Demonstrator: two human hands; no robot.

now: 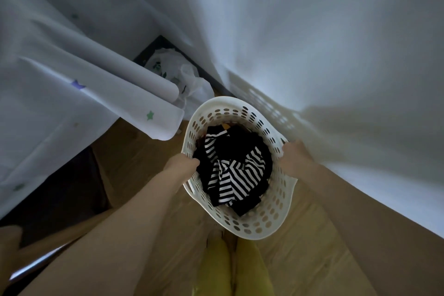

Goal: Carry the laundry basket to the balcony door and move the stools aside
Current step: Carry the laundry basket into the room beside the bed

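Gripping the basket [240, 221] at its rim, both hands are closed on it: the left hand [182, 163] on the left edge, the right hand [294, 155] on the right edge. The fingertips are hidden inside the rim or behind the wall. The basket is seen from above over the floor [144, 166]; whether it rests there or is lifted cannot be told. It is filled with dark clothes, a striped garment [230, 173] on top, and what lies beneath is covered.

The room is dim. The floor is of light wood planks. A white wall [336, 55] runs along the right, with the basket's holed shadow cast on it. A curtain [72, 94] with small stars hangs at the left, its hem just beside the basket's far left rim. Beyond the basket, in the corner, a crumpled bag [187, 79] lies in a dark-framed thing that is hard to make out. A dark patch at the lower left is unclear. Yellow legs [216, 269] are cut off at the bottom edge. Open floor is left only in a narrow strip between curtain and wall.
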